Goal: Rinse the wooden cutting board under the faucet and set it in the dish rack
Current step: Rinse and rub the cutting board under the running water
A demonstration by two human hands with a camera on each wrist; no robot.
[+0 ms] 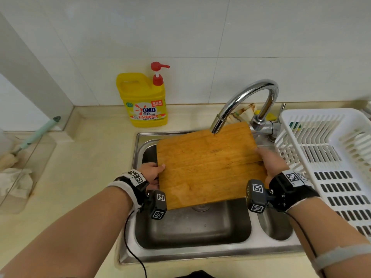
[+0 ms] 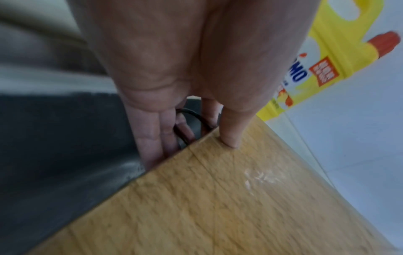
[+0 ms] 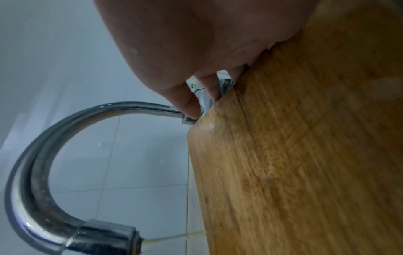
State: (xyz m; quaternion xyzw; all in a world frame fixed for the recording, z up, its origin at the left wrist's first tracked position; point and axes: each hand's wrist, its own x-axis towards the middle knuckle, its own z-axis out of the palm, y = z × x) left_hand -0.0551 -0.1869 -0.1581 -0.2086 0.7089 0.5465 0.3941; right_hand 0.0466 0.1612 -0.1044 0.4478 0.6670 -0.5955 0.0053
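The wooden cutting board (image 1: 208, 167) is held flat above the steel sink (image 1: 192, 255), its far edge under the chrome faucet (image 1: 247, 103) spout. No water stream shows. My left hand (image 1: 152, 173) grips the board's left edge, thumb on top (image 2: 231, 136) and fingers (image 2: 152, 141) underneath. My right hand (image 1: 271, 163) grips the right edge, thumb on top, fingers (image 3: 189, 101) curled below the board (image 3: 305, 155) near the faucet (image 3: 43, 172). The white plastic dish rack (image 1: 329, 157) stands just right of the sink.
A yellow detergent bottle (image 1: 143, 99) with a red pump stands on the counter behind the sink, also seen as the bottle (image 2: 327, 60) in the left wrist view. A brush (image 1: 36, 135) and a cloth (image 1: 14, 183) lie at the far left. A smaller basin (image 1: 275, 227) sits right of the main one.
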